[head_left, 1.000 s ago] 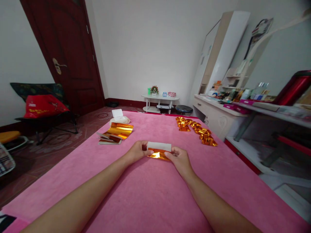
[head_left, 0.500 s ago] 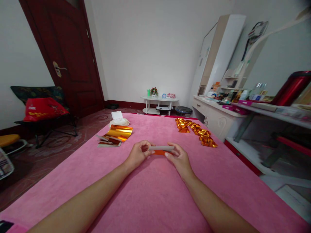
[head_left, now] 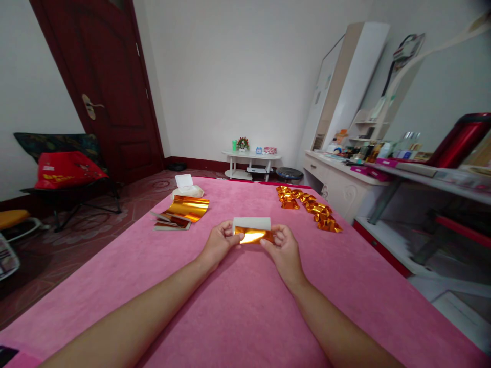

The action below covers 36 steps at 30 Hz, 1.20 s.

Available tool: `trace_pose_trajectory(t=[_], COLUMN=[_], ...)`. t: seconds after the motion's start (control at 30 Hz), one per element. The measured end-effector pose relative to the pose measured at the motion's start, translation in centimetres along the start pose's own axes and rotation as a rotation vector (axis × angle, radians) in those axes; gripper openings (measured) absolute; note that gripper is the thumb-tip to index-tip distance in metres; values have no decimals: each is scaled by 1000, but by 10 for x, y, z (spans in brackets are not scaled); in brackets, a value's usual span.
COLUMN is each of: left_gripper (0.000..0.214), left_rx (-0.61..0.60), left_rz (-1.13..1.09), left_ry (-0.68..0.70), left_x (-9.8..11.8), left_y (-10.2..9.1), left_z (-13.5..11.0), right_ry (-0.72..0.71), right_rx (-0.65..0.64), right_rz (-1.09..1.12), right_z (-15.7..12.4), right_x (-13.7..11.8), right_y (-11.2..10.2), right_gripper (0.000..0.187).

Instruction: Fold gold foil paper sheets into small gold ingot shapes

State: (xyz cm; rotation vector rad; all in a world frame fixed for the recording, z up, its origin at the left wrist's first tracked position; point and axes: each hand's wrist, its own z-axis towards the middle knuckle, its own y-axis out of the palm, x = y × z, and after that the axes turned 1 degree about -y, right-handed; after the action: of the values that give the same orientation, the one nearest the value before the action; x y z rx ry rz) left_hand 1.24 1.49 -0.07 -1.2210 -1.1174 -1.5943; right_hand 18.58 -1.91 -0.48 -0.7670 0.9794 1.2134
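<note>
The gold paper (head_left: 253, 235) has just tipped from nearly edge-on to facing the viewer, its pale side far and a gold band near; it now looks only partly folded. The left hand (head_left: 219, 243) and right hand (head_left: 283, 250) hold its two ends, fingers pinched narrow, above the middle of the pink cloth (head_left: 238, 306). Cloth spreads leftward to the paper stack (head_left: 172, 221), rightward to the folded gold pieces (head_left: 320, 209), and beyond them to its far edge.
</note>
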Motion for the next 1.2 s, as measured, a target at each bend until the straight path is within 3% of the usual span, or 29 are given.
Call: trace_pose_trajectory(t=[0.13, 0.27, 0.47, 0.63, 0.9, 1.07, 1.2], left_gripper=[66, 86, 60, 69, 33, 35, 38], left_rx=[66, 16, -95, -96, -68, -69, -61], left_rz=[-29, -24, 91, 131, 162, 198, 203], left_ry=[-31, 37, 44, 83, 59, 70, 84], left_x=[0, 2, -4, -7, -4, -6, -5], left_y=[0, -1, -1, -2, -3, -6, -7], left_z=[-1, -2, 0, 2, 2, 1, 0], right_ry=[-12, 25, 40, 28, 31, -30, -118], right_rx=[45, 19, -34, -66, -80, -112, -77], right_rz=[-9, -9, 65, 106, 34, 3, -36], right_z=[1, 3, 3, 3, 5, 6, 6], right_x=[3, 5, 5, 6, 8, 5, 2], right_y=[-2, -4, -5, -4, -7, -8, -9], right_gripper=[28, 26, 34, 42, 22, 14, 24])
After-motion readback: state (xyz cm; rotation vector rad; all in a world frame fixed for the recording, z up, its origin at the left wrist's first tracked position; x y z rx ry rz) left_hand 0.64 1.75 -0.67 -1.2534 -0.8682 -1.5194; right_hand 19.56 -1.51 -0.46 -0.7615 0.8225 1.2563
